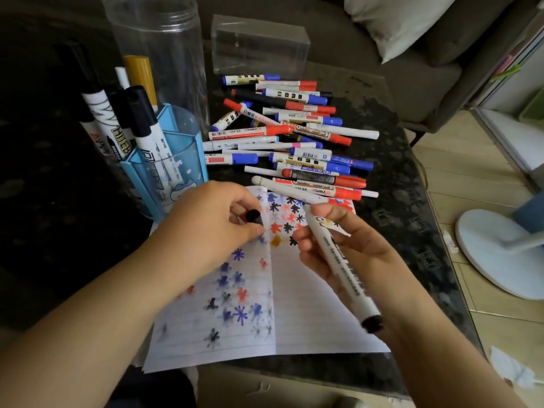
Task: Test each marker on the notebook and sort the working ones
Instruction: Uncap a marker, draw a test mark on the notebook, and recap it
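Note:
An open lined notebook lies in front of me, covered with blue, red, black and yellow star scribbles. My right hand grips a white marker with a black end, held slanted above the right page. My left hand pinches a black cap over the left page. A pile of several red, blue and white markers lies beyond the notebook. A blue pen holder at the left stands with several markers upright in it.
A tall clear plastic jar stands behind the blue holder, and a clear plastic box sits beyond the pile. The dark table's right edge runs along a wooden floor with a white fan base. A sofa with a pillow lies behind.

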The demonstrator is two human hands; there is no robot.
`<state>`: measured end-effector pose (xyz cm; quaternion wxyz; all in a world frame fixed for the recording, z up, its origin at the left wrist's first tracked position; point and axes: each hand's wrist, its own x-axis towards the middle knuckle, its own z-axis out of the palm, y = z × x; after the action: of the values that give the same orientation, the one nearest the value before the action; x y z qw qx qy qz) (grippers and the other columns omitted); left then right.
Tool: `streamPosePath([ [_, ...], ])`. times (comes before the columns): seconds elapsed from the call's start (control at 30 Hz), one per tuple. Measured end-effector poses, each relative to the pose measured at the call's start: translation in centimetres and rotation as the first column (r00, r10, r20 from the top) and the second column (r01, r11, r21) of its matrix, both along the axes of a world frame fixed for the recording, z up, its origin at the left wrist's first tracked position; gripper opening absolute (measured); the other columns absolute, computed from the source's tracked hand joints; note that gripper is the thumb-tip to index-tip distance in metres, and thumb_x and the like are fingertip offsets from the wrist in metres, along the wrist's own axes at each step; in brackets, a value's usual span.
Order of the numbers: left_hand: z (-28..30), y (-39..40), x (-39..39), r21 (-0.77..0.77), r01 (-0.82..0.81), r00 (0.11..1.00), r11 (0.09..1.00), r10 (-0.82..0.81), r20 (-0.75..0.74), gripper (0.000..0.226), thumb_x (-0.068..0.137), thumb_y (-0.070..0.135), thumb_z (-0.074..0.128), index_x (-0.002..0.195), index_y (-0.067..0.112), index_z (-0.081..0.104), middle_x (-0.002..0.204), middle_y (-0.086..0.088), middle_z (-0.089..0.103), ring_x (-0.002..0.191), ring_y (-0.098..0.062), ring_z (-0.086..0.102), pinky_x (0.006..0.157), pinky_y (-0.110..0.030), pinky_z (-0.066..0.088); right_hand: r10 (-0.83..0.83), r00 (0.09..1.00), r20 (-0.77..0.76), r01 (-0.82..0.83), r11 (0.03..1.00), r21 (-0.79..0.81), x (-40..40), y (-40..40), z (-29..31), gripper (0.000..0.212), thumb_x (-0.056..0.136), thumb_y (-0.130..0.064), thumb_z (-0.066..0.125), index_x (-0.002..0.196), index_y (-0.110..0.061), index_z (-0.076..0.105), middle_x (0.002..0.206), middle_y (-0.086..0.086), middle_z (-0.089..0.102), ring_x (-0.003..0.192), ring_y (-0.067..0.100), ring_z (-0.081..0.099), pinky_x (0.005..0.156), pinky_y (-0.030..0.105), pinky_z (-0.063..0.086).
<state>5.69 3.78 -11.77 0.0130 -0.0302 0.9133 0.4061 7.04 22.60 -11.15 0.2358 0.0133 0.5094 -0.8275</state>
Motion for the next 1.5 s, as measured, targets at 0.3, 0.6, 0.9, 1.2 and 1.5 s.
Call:
streamPosePath([
  [0.3, -0.1, -0.6, 0.1, -0.008, 0.046, 0.998, 0.999, -0.047, -0.049, 0.022, 0.069, 0.026, 0.08, 0.086, 0.033, 0.068, 0.071, 0.016, 0.058, 0.064, 0.0, 0.057, 0.065, -0.019, 0.049, -0.022, 0.966, -0.257, 0.073, 0.979, 0.188, -0.3, -1.1, -1.8, 0.016, 0.086, -0.022, 0.062, 0.085, -0.011, 0.051, 0.064, 0.012, 0.061, 0.051, 0.018, 0.05, 0.05, 0.023, 0.044],
  [0.6, -0.4, -1.3, 0.2, 0.064, 0.116, 0.993, 0.991, -0.115, -0.029, 0.021, 0.069, 0.025, 0.08, 0.074, 0.038, 0.064, 0.063, 0.034, 0.056, 0.057, 0.004, 0.054, 0.056, -0.018, 0.044, 0.045, 0.89, -0.454, 0.308, 0.675, 0.671, -0.6, -1.6, -3.6, 0.021, 0.084, -0.027, 0.066, 0.071, -0.013, 0.057, 0.052, -0.005, 0.053, 0.045, 0.003, 0.042, 0.044, 0.016, 0.033],
  [0.9, -0.8, -1.2, 0.1, 0.054, 0.131, 0.991, 0.99, -0.13, -0.028, 0.019, 0.07, 0.024, 0.079, 0.076, 0.035, 0.066, 0.07, 0.029, 0.06, 0.063, 0.005, 0.056, 0.058, -0.016, 0.047, 0.042, 0.807, -0.589, 0.42, 0.662, 0.622, -0.8, -1.8, -4.9, 0.032, 0.08, -0.026, 0.061, 0.064, -0.007, 0.042, 0.052, -0.006, 0.042, 0.049, 0.003, 0.038, 0.048, 0.013, 0.03],
  [1.2, -0.7, -1.1, 0.1, 0.055, 0.114, 0.993, 0.992, -0.113, -0.018, 0.019, 0.07, 0.023, 0.079, 0.077, 0.035, 0.066, 0.065, 0.014, 0.06, 0.066, 0.004, 0.056, 0.061, -0.015, 0.047, 0.07, 0.796, -0.601, 0.41, 0.669, 0.621, -0.9, -1.5, -5.1, 0.033, 0.08, -0.019, 0.061, 0.062, -0.001, 0.039, 0.05, -0.002, 0.038, 0.047, 0.005, 0.037, 0.046, 0.013, 0.029],
  [1.5, -0.8, -0.9, 0.2, 0.055, 0.103, 0.995, 0.993, -0.102, -0.022, 0.019, 0.069, 0.022, 0.08, 0.075, 0.033, 0.066, 0.064, 0.013, 0.061, 0.068, 0.002, 0.057, 0.063, -0.015, 0.047, 0.114, 0.777, -0.62, 0.405, 0.664, 0.629, -0.9, -1.7, -5.2, 0.031, 0.081, -0.024, 0.06, 0.062, -0.007, 0.043, 0.052, -0.006, 0.042, 0.048, 0.002, 0.038, 0.047, 0.013, 0.029],
])
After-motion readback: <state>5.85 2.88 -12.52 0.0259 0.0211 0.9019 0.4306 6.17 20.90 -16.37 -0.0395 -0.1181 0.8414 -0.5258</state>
